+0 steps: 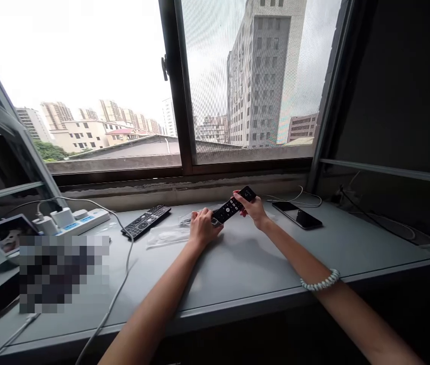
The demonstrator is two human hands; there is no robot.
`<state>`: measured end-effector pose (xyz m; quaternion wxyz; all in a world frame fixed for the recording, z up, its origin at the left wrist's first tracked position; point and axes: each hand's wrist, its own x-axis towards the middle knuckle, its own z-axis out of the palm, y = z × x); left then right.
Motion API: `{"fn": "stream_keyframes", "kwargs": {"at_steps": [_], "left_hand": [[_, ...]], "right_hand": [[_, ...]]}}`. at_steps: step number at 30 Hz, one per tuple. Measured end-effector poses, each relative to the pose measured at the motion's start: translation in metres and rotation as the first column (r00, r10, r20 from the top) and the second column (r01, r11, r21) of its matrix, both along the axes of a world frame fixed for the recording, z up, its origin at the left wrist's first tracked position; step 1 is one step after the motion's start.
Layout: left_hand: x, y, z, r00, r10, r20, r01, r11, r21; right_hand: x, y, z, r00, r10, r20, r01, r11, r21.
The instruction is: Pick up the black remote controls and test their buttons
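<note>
A black remote control [228, 208] with pale buttons is held slantwise above the desk, between both hands. My left hand [203, 226] is closed round its lower left end. At the upper right end, my right hand [252, 209] grips it, with the thumb lying across its face. Just behind and left of my left hand, a clear plastic bag [167, 237] lies flat; what is inside it is hard to make out. Farther left, a second black remote control [146, 221] rests on the desk, buttons up.
A smartphone [297, 215] lies right of my hands, near a thin white cable [310, 205]. On the left stand a white power strip [95, 218] with plugs and a framed picture [9, 235]. A grey cable [127, 268] crosses the grey desk [245, 276]. A window rises behind.
</note>
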<state>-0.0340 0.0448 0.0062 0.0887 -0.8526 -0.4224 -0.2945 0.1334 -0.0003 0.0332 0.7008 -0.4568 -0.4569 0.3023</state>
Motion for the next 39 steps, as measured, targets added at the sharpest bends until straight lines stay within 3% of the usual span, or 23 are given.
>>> {"fn": "stream_keyframes", "kwargs": {"at_steps": [10, 17, 26, 39], "left_hand": [[0.002, 0.002, 0.003, 1.0, 0.026, -0.015, -0.025, 0.999, 0.034], [0.004, 0.005, 0.006, 1.0, 0.013, 0.008, -0.013, 0.994, -0.105], [0.004, 0.009, 0.006, 1.0, 0.016, -0.025, -0.02, 0.985, -0.17], [0.003, 0.016, 0.005, 0.992, -0.119, 0.042, 0.124, 0.984, -0.129]], "right_hand": [[0.001, 0.001, -0.003, 0.994, 0.044, 0.1, -0.032, 0.993, -0.113], [0.0, -0.001, 0.003, 0.989, 0.08, 0.127, -0.056, 0.981, -0.185], [-0.001, 0.0, 0.005, 0.983, 0.103, 0.155, -0.07, 0.976, -0.205], [-0.001, 0.003, 0.004, 0.973, 0.083, 0.217, -0.044, 0.982, -0.182]]}}
